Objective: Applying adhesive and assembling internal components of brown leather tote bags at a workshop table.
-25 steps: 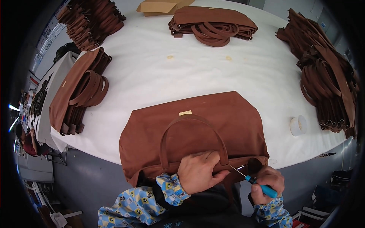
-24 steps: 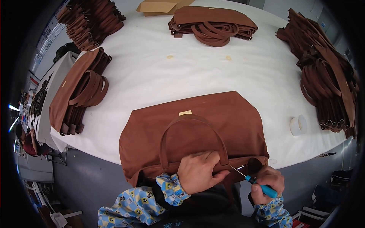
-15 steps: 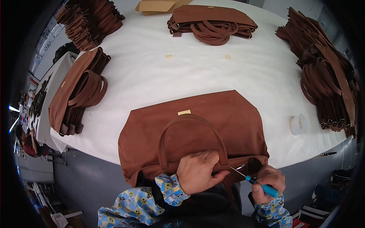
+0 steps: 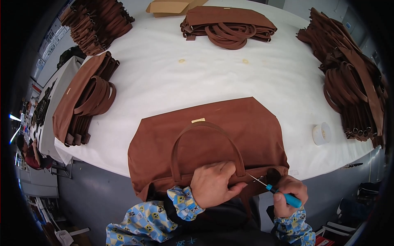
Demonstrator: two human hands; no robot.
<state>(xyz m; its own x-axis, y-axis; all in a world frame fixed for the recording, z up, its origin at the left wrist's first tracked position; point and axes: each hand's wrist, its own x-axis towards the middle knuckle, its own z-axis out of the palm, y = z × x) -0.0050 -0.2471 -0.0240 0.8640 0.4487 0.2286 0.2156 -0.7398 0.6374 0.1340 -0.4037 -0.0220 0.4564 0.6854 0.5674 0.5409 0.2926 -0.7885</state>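
Observation:
A brown handbag [image 4: 230, 139] lies flat at the near table edge, its strap handle [image 4: 174, 160] arched over the front and a small gold label [image 4: 198, 120] above it. My left hand [image 4: 214, 184] is closed on the bag's near edge at the handle's right base, thumb in front; its fingertips are partly hidden. In my right hand [image 4: 290, 197] is an awl with a teal handle [image 4: 293, 200] and a thin metal shaft. The awl points up and left, its tip at the bag beside the handle base. A dark round opening [image 4: 273, 176] shows at the bag's right corner.
Stacks of brown bags lie at the left [image 4: 84, 100], far middle [image 4: 230, 24], right [image 4: 349, 82] and far left [image 4: 96, 24]. A small white tub [image 4: 321, 134] stands on the white table [image 4: 213, 78]. A cardboard box [image 4: 172, 7] is at the back. Another person [image 4: 32, 156] sits far left.
My right hand and the awl have shifted very slightly; the awl's tip stays near the handle base. My left hand keeps its place on the bag.

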